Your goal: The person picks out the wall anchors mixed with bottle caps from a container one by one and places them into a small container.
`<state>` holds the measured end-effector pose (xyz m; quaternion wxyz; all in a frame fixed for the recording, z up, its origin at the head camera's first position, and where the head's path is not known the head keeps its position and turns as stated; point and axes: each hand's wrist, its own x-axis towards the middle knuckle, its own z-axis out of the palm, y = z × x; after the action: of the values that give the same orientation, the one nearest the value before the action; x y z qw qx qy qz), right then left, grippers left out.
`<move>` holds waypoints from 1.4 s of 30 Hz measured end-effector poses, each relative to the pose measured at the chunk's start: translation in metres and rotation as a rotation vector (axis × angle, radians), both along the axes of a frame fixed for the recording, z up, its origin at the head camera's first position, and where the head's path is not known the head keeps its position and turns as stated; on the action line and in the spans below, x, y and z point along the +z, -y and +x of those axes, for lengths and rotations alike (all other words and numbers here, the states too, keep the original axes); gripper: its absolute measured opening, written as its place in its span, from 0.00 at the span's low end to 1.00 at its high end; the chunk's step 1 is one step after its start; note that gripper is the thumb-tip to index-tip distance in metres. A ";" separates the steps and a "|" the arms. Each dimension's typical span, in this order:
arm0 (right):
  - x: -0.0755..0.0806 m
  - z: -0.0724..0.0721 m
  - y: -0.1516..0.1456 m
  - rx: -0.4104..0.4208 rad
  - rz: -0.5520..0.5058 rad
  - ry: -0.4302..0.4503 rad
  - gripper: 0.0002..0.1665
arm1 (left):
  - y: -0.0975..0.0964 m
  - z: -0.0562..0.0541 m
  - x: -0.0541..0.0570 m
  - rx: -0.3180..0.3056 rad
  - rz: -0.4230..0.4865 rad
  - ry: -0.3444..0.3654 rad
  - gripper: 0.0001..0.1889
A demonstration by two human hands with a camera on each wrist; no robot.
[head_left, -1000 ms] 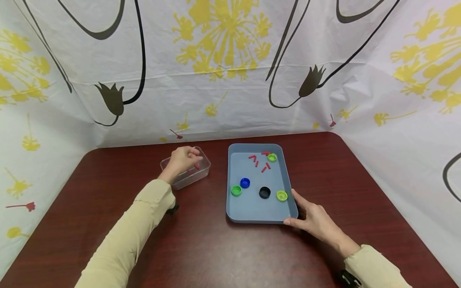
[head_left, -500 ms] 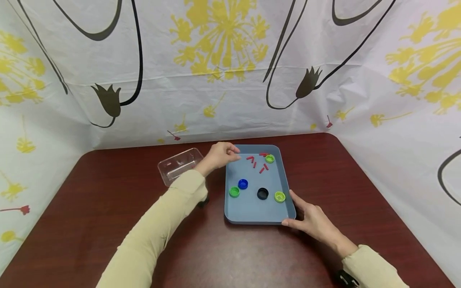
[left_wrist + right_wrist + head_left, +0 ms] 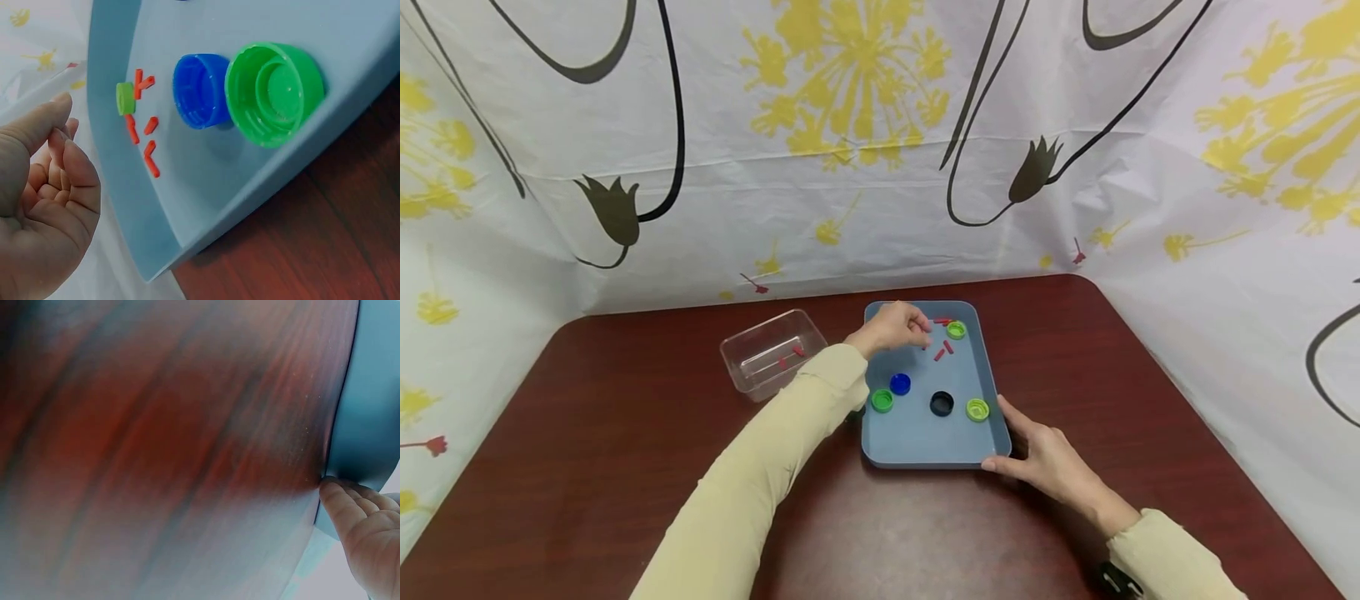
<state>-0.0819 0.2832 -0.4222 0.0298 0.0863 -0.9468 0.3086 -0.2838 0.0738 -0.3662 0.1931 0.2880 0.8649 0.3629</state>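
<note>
My left hand hovers over the left far part of the blue-grey tray. Its fingers are loosely curled, with the thumb near the index finger; nothing shows between them in the left wrist view. Several short red pieces lie in the tray just beyond the fingers, near a yellow-green cap. My right hand holds the tray's near right corner, thumb on the front wall and fingers along the side. A blue cap, a green cap, a black cap and another yellow-green cap sit nearer.
A clear plastic container stands left of the tray with red pieces inside, partly beside my left sleeve. Both stand on a dark reddish wooden table. A patterned white cloth hangs behind it.
My left hand has moved right, from over the clear container to over the tray's far left part. My right hand stays at the tray corner, and the tray keeps its place.
</note>
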 end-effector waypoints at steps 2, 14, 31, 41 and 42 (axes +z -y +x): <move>0.001 0.000 0.000 -0.002 -0.004 -0.002 0.56 | -0.003 -0.001 -0.002 -0.009 -0.017 0.013 0.16; 0.001 0.001 0.000 0.000 -0.026 0.011 0.56 | -0.021 -0.005 -0.013 -0.063 -0.071 0.048 0.14; 0.001 0.002 0.001 -0.018 -0.002 0.000 0.55 | -0.028 -0.012 -0.027 -0.123 -0.091 0.064 0.13; 0.001 0.002 0.002 -0.024 -0.006 0.000 0.56 | -0.030 -0.011 -0.032 -0.137 -0.114 0.007 0.14; 0.001 0.002 0.002 -0.022 -0.006 0.002 0.56 | -0.030 -0.010 -0.032 -0.136 -0.117 -0.001 0.13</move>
<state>-0.0798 0.2812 -0.4211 0.0326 0.0753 -0.9468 0.3112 -0.2942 0.1038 -0.3982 0.2332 0.3345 0.8632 0.2975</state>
